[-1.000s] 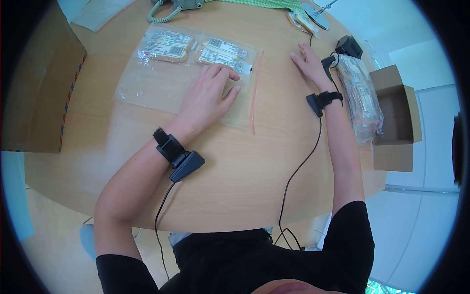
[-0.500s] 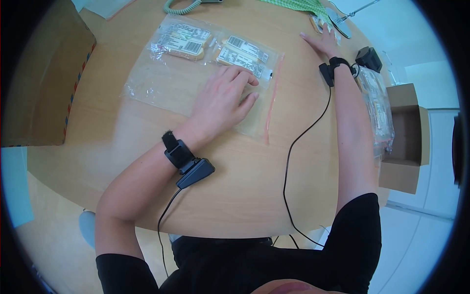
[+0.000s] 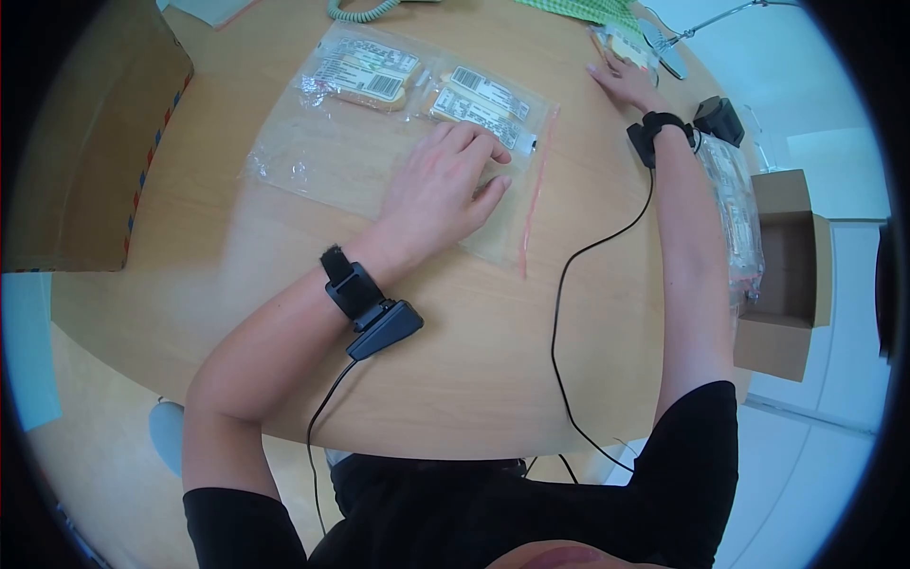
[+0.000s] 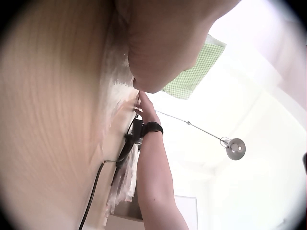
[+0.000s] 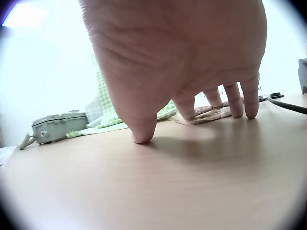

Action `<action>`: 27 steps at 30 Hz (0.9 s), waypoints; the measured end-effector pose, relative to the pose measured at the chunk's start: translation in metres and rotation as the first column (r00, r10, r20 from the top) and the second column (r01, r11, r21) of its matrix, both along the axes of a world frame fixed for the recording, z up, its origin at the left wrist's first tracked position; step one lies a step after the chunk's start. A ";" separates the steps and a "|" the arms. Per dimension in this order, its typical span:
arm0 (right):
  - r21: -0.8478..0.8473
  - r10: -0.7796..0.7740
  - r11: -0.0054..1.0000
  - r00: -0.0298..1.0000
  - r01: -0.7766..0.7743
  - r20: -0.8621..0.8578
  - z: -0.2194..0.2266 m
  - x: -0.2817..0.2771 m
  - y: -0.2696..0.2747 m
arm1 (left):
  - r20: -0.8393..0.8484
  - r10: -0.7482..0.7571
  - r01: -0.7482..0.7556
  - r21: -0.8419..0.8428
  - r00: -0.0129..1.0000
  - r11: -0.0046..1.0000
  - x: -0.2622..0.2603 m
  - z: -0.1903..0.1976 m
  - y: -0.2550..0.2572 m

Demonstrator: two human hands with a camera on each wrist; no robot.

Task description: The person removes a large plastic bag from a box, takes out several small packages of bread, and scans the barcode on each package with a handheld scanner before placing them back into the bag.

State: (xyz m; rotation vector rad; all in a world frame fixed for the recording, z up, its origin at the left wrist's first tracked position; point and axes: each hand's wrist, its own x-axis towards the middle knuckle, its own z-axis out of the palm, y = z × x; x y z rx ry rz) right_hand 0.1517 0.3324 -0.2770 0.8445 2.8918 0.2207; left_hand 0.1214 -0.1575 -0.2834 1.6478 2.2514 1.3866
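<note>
A clear zip bag [image 3: 332, 142] with a pink strip along its right edge lies flat on the table. Inside it, side by side, are two wrapped bread-like packets, a left packet [image 3: 368, 72] and a right packet [image 3: 477, 102], both with barcode labels. My left hand [image 3: 438, 180] rests on the bag just below the right packet, fingers loosely bent. At the far right my right hand [image 3: 627, 83] reaches to another small wrapped packet [image 3: 626, 51]. In the right wrist view its fingers point down at that packet [image 5: 206, 115], the thumb apart on the table.
A large cardboard box [image 3: 85, 142] stands at left. To the right are a stack of filled clear bags [image 3: 732, 213], an open carton [image 3: 789, 266] and a black device [image 3: 718, 120]. A green checked cloth [image 3: 588, 9], lamp base [image 3: 664, 47] and telephone [image 5: 60, 127] are at the back.
My right hand has moved forward from bare table to the small packet by the lamp base. The left hand stays on the bag. The head view has shifted slightly.
</note>
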 end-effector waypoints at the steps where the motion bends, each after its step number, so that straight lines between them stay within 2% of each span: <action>1: -0.021 0.029 0.999 0.999 -0.030 -0.037 -0.003 0.003 -0.003 | 0.001 0.002 -0.002 -0.003 1.000 1.000 0.000 0.001 0.000; 5: -0.053 0.193 0.978 0.975 -0.200 -0.110 0.001 0.025 -0.059 | -0.006 -0.001 0.001 -0.011 1.000 1.000 0.001 0.001 0.000; 6: -0.050 0.226 0.971 0.968 -0.232 -0.110 0.013 0.034 -0.092 | -0.012 -0.001 0.001 -0.013 1.000 1.000 0.000 0.000 0.000; 9: -0.160 0.254 0.944 0.946 -0.288 -0.203 0.017 0.061 -0.141 | -0.061 0.003 0.001 0.066 0.998 0.998 0.000 -0.005 0.002; 13: -0.245 0.308 0.899 0.922 -0.363 -0.235 0.029 0.097 -0.189 | -0.060 -0.015 0.017 0.039 0.998 0.999 0.000 -0.004 0.002; 14: -0.187 0.353 0.898 0.906 -0.398 -0.233 0.031 0.106 -0.197 | -0.051 -0.020 0.021 0.024 0.998 0.999 0.000 -0.003 0.001; 17: -0.337 0.329 0.856 0.916 -0.392 -0.230 0.054 0.131 -0.221 | -0.061 -0.029 0.029 0.012 0.998 0.999 -0.001 -0.003 0.000; 18: -0.582 0.160 0.770 0.963 -0.261 -0.219 0.068 0.133 -0.227 | -0.068 -0.031 0.032 0.013 0.997 0.999 -0.001 -0.004 0.000; 21: -0.429 0.146 0.814 0.853 -0.391 -0.501 0.057 0.141 -0.206 | -0.094 -0.025 0.031 0.064 0.995 0.997 -0.001 -0.008 0.003; 24: -0.013 0.329 0.911 0.746 -0.411 -0.579 0.032 0.135 -0.184 | -0.099 -0.039 0.046 0.074 0.994 0.996 -0.002 -0.008 0.003; 25: -0.160 0.233 0.906 0.778 -0.392 -0.584 0.030 0.134 -0.182 | -0.102 -0.041 0.048 0.067 0.994 0.997 -0.002 -0.008 0.003; 27: -0.442 0.049 0.830 0.835 -0.339 -0.548 0.027 0.131 -0.178 | -0.107 -0.042 0.047 0.053 0.993 0.997 -0.003 -0.008 0.003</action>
